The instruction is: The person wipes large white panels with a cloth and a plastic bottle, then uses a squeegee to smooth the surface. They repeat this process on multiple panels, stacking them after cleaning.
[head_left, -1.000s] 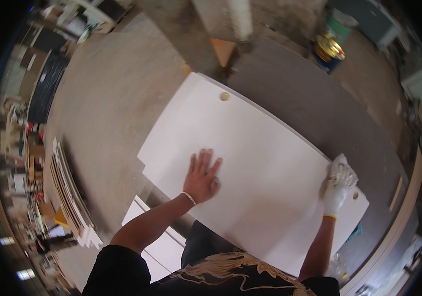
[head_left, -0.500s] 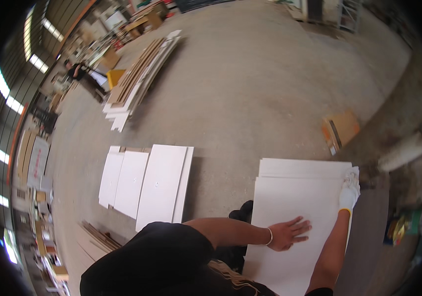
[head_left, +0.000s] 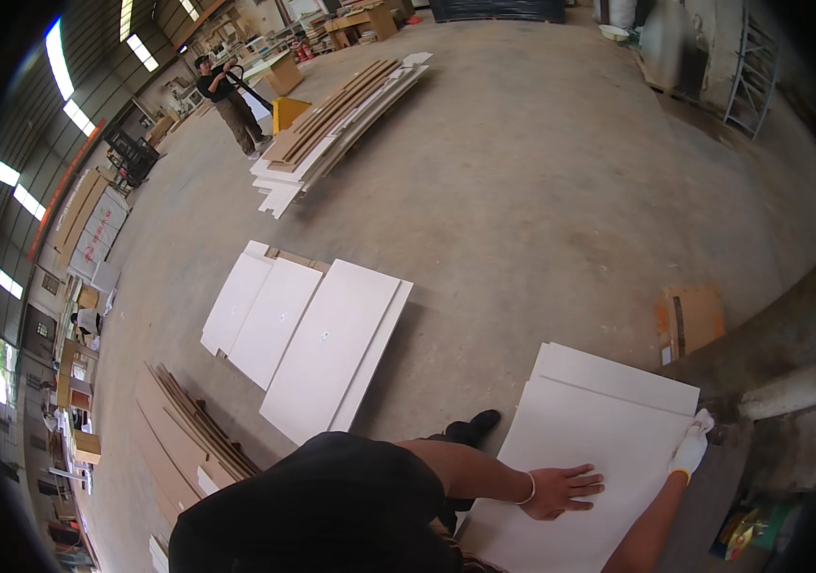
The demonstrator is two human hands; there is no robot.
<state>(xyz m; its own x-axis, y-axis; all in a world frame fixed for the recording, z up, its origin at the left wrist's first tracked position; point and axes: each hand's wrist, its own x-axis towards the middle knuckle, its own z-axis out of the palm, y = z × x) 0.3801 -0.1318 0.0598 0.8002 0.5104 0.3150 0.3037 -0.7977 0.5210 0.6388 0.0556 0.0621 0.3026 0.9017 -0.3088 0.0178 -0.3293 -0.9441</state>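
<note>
A stack of white panels (head_left: 575, 430) lies in front of me at the lower right, its top board set back from the one beneath at the far end. My bare left hand (head_left: 563, 491) rests flat on the top panel, fingers spread. At the panel's right edge, near its far corner, is my right hand (head_left: 688, 449) in a white glove. Its fingers are closed around what looks like a crumpled whitish rag (head_left: 705, 420), pressed against the edge; the fine detail is too small to tell.
More white panels (head_left: 331, 334) lie to the left, with brown boards (head_left: 183, 425) nearer. Farther off, a person (head_left: 231, 103) holds the handle of a yellow pallet truck (head_left: 287, 114) beside stacked boards (head_left: 350, 115). A cardboard box (head_left: 694, 320) stands beyond my panels, near a large grey surface (head_left: 761, 329).
My view has turned, so the scene sits differently. My right hand stays at the panel's right edge, with the rag. My left hand remains flat on the top panel.
</note>
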